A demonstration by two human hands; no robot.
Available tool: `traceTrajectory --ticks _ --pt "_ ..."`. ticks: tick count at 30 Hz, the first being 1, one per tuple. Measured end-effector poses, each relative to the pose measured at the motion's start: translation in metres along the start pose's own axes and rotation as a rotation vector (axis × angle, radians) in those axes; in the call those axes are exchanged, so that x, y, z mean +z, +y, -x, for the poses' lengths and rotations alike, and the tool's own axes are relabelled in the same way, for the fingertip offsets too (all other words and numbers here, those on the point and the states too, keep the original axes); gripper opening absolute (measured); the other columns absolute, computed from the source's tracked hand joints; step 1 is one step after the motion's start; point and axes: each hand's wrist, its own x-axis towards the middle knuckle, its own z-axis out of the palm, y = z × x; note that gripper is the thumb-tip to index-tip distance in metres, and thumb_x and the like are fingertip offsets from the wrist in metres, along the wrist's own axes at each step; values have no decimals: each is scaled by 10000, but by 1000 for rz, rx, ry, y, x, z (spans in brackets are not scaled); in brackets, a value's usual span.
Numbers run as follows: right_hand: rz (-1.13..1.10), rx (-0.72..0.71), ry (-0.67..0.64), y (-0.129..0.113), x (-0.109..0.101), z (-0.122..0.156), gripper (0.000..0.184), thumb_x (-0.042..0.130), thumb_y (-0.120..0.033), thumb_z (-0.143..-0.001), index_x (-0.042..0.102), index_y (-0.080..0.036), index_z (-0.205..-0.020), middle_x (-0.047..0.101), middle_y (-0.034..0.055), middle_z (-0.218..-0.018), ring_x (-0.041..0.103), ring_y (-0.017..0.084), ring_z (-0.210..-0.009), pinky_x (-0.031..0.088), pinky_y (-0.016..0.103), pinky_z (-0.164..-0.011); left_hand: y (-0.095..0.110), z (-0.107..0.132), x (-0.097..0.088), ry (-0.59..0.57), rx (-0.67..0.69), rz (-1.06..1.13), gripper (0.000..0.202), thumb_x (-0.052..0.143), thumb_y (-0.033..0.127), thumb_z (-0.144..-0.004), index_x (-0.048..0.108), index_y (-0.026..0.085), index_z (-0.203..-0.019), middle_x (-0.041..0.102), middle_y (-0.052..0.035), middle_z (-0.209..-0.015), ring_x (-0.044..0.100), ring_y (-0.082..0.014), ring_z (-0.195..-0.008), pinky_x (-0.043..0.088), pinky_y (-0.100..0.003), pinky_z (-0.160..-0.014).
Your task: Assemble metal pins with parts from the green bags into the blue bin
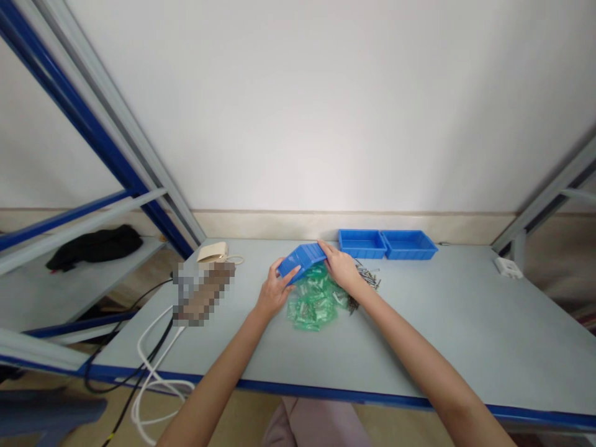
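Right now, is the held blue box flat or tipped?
Tipped: the blue box slants between the left hand and the right hand, its outside facing up.

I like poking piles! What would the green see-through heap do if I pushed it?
The green heap would probably spread apart, since it looks like many small, separate pieces. It may be slippery, because its surfaces shine. It looks like see-through plastic, so it's probably fairly light.
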Motion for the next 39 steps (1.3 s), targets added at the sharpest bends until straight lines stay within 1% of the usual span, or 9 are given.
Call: traceTrajectory --ticks 9,13,15,20,25,29,33,36,39 --pt "-64 82 84 -3 15 4 636 340 -70 -799 313 -146 -1430 411 115 -1419 564 276 -1129 503 394 -871 9 -5 0 32 -20 40 513 339 391 -947 234 269 -1434 262 -136 -1440 425 -252 -1261 483 -364 -917" --pt "-125 74 163 -7 19 4 671 330 -56 -788 276 -176 -1446 389 90 -1437 509 249 -1200 469 392 -940 9 -6 2 136 -11 115 692 338 482 -930 5 194 -1464 302 -198 -1422 383 -265 -1296 425 -416 -986" --pt "-136 71 183 -9 19 3 667 328 -57 -790 265 -145 -1448 394 110 -1432 484 252 -1224 454 402 -961 8 -5 2 159 -46 172 741 348 506 -921 -42 178 -1459 328 -208 -1413 401 -262 -1285 439 -405 -967" --pt "-134 71 177 -12 13 -6 611 339 -81 -827 287 -109 -1435 408 121 -1423 475 243 -1231 430 381 -981 7 -1 4 174 -155 285 717 432 506 -891 101 190 -1443 404 -178 -1382 467 -251 -1232 466 -362 -930" --pt "-118 32 40 -10 5 -40 439 370 -208 -916 449 -163 -1346 538 101 -1315 540 224 -1151 425 354 -968 5 -8 6 364 -408 418 675 506 549 -836 288 186 -1362 427 -163 -1356 534 -241 -1139 501 -323 -855" --pt "-124 11 -22 -7 9 -80 322 443 -291 -920 601 -194 -1183 646 99 -1159 587 212 -1076 429 328 -938 -4 -25 7 444 -612 484 576 514 530 -843 378 206 -1300 556 -116 -1198 569 -214 -1060 511 -288 -788" --pt "-121 54 -68 4 15 -113 236 543 -301 -875 679 -159 -1005 694 129 -1014 621 231 -996 442 335 -896 -18 -51 15 398 -845 635 515 514 476 -868 374 250 -1309 628 -49 -938 628 -163 -801 512 -225 -602" --pt "-133 104 -95 17 17 -125 255 552 -280 -872 648 -139 -1061 694 124 -1010 634 201 -962 454 318 -874 -30 -72 25 382 -1033 793 428 502 460 -882 439 228 -1236 618 -31 -829 614 -127 -627 500 -199 -505" --pt "-145 140 -128 26 20 -120 345 413 -279 -940 550 -122 -1214 667 129 -1091 639 175 -959 467 328 -861 -41 -85 32 402 -1124 836 389 364 477 -935 442 177 -1170 599 -46 -816 601 -103 -557 528 -212 -512"
